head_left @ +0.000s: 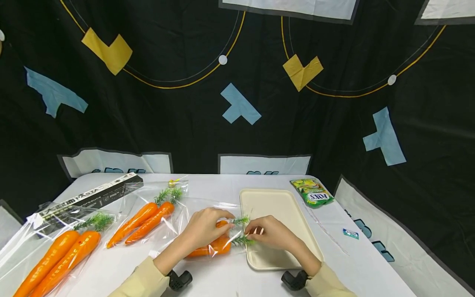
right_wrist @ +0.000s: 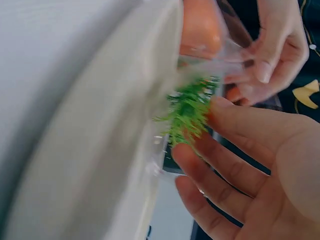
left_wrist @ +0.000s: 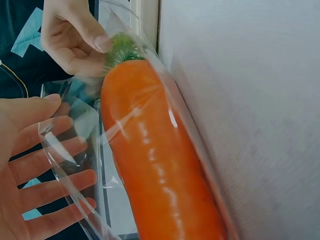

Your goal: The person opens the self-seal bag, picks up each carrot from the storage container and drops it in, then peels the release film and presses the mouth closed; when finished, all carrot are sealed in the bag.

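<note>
Two orange toy carrots (head_left: pixel 221 245) lie in a clear plastic bag (head_left: pixel 193 205) at the middle of the table, their green tops (head_left: pixel 242 239) pointing right over the tray's edge. Above them is my left hand (head_left: pixel 205 225), partly covering the carrots. In the left wrist view its fingers spread loosely along the bag's film, beside the nearer carrot (left_wrist: pixel 155 150). My right hand (head_left: pixel 273 233) reaches over the tray and pinches the leafy greens (right_wrist: pixel 190 112) between thumb and fingertips, as the right wrist view shows. The other fingers are loosely bent.
A beige tray (head_left: pixel 282 206) sits under the right hand. To the left are two more bagged carrot pairs, one nearer (head_left: pixel 63 260) and one farther (head_left: pixel 148 220), plus a long black box (head_left: pixel 100 196). A green candy packet (head_left: pixel 312 192) and a small blue wrapper (head_left: pixel 350 234) lie right.
</note>
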`<state>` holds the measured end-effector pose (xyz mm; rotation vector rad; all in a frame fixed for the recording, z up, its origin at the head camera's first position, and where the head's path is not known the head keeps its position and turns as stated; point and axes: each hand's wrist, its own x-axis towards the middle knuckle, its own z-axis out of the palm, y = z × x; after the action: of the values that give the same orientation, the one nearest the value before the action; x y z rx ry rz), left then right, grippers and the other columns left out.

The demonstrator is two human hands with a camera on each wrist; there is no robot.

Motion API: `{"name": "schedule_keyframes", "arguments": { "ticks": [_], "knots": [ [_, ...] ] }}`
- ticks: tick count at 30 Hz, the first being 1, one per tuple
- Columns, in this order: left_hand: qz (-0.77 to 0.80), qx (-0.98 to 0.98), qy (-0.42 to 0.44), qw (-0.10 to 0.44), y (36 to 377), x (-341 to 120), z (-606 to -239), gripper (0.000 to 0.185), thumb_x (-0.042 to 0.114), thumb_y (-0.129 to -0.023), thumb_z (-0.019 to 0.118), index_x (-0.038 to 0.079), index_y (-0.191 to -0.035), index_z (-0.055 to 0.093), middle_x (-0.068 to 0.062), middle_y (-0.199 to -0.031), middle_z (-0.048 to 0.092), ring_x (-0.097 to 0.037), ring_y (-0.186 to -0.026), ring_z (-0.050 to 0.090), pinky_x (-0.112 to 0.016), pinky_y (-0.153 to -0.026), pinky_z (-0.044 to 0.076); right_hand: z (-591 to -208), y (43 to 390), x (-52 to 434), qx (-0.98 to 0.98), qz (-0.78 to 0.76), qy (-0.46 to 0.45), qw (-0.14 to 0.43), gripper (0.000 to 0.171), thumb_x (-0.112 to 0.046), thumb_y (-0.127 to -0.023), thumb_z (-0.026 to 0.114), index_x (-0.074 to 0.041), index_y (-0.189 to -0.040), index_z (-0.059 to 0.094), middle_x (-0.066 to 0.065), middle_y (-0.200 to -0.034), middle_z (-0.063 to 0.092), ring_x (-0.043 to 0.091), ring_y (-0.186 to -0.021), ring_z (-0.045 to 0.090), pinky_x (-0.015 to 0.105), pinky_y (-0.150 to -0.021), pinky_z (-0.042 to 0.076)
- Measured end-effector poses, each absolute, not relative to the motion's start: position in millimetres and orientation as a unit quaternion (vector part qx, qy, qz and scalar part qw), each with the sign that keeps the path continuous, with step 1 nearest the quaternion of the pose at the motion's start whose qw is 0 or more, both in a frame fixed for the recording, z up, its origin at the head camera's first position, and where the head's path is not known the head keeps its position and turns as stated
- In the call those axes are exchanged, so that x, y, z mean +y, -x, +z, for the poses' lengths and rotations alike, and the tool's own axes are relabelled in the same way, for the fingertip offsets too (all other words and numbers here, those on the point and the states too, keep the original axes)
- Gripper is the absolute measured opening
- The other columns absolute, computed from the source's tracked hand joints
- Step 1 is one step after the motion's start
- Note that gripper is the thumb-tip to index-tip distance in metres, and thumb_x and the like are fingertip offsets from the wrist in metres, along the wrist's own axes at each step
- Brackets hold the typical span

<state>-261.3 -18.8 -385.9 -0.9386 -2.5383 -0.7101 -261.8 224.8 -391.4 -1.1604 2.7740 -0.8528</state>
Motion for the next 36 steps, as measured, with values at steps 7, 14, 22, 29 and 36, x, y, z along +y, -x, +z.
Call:
{"name": "schedule_keyframes", "arguments": {
  "ticks": [7, 14, 22, 29, 36],
  "knots": [
    [-0.252, -0.895, 0.332, 0.161, 262, -19, -386, 0.022, 0.031, -0.086, 0.073, 0.018, -0.104, 0.075, 0.003, -0.103, 0.072, -0.015, -0.074, 0.060, -0.023, -0.052, 0.042, -383, 256, 237, 0.885, -0.282, 0.370, 0.014, 0.011, -0.010, -0.089, 0.069, -0.011, -0.100, 0.073, -0.005, -0.091, 0.070, 0.006, -0.078, 0.061, 0.021, -0.067, 0.052],
    [-0.244, -0.900, 0.331, 0.148, 262, -20, -385, 0.023, 0.031, -0.087, 0.072, 0.020, -0.107, 0.074, 0.004, -0.107, 0.071, -0.013, -0.073, 0.059, -0.023, -0.050, 0.040, -382, 245, 249, 0.874, -0.295, 0.384, 0.028, 0.014, -0.008, -0.089, 0.069, -0.011, -0.103, 0.072, -0.001, -0.096, 0.071, 0.004, -0.080, 0.062, 0.023, -0.070, 0.053],
    [-0.237, -0.901, 0.336, 0.136, 261, -18, -382, 0.028, 0.035, -0.088, 0.070, 0.020, -0.112, 0.072, 0.002, -0.110, 0.070, -0.012, -0.073, 0.059, -0.026, -0.054, 0.044, -386, 229, 252, 0.874, -0.286, 0.390, 0.055, 0.019, -0.013, -0.084, 0.076, -0.015, -0.102, 0.072, -0.007, -0.097, 0.070, 0.006, -0.083, 0.063, 0.025, -0.074, 0.053],
    [-0.220, -0.903, 0.347, 0.127, 267, -17, -371, 0.031, 0.038, -0.088, 0.070, 0.020, -0.113, 0.072, 0.002, -0.110, 0.070, -0.014, -0.083, 0.063, -0.031, -0.062, 0.051, -392, 226, 246, 0.876, -0.281, 0.390, 0.041, 0.016, -0.013, -0.083, 0.077, -0.017, -0.098, 0.072, -0.013, -0.093, 0.068, 0.001, -0.081, 0.061, 0.023, -0.072, 0.052],
    [-0.194, -0.914, 0.346, 0.078, 287, -21, -353, 0.028, 0.035, -0.089, 0.069, 0.020, -0.112, 0.073, 0.002, -0.109, 0.071, -0.022, -0.103, 0.065, -0.043, -0.075, 0.054, -397, 227, 245, 0.869, -0.300, 0.393, 0.023, 0.010, -0.008, -0.085, 0.073, -0.016, -0.090, 0.072, -0.010, -0.086, 0.069, -0.001, -0.077, 0.060, 0.024, -0.070, 0.053]
  ]
}}
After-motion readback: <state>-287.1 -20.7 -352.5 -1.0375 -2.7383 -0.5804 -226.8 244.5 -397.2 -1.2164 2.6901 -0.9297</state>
